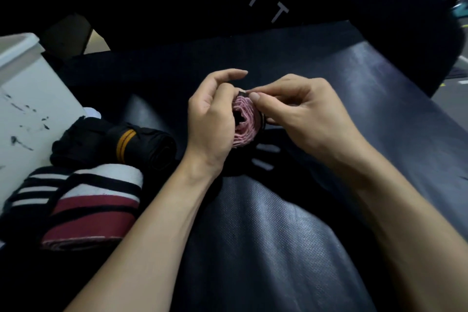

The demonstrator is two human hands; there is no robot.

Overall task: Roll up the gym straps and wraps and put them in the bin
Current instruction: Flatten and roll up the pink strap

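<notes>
Two hands on one pink wrap (245, 121), rolled into a coil and held up over the black padded bench (266, 235), spiral end facing the camera. Left hand (212, 119) curled round the roll's left side, index finger lifted off and arched above it. Right hand (301, 114) pinching the roll's top edge between thumb and forefinger, other fingers tucked behind the far side. Black outer layer just visible round the coil by the right thumb. Well off to the left of the left fingers: a black roll with orange stripes (131, 147), and nearer the camera a red, white and black striped wrap (98, 205) with a black-and-white striped one (35, 190) beside it. White bin (27, 99) further left still, scuffed with dark marks. Can't tell what the pale bars just below the hands are.
</notes>
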